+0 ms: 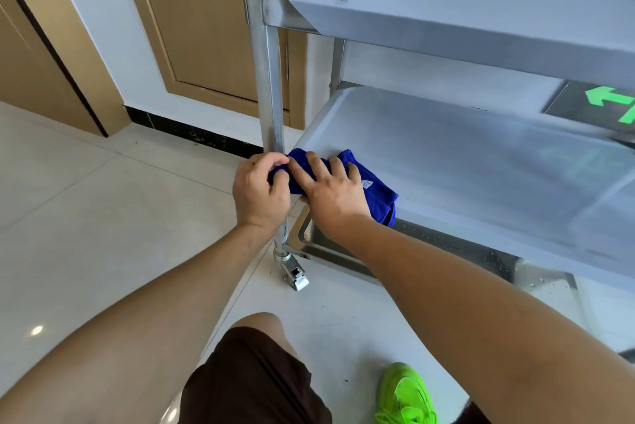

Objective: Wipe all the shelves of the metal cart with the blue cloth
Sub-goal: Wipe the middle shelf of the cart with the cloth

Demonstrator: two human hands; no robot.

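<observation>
Your left hand (261, 188) pinches the blue cloth (374, 192), your right hand (335, 192) presses it flat at the middle shelf (464, 155) corner; the bottom shelf (457, 246) looks unwiped.

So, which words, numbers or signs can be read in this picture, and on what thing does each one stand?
No word or number can be read.
Green arrow sign: a symbol only, pointing left, on a dark panel at the right edge beyond the middle shelf; cut off by the frame.
White tag on the blue cloth: print too small to read.

Brushed metal cart (464, 162), plush blue cloth (374, 193), glossy tile floor (86, 217)
</observation>
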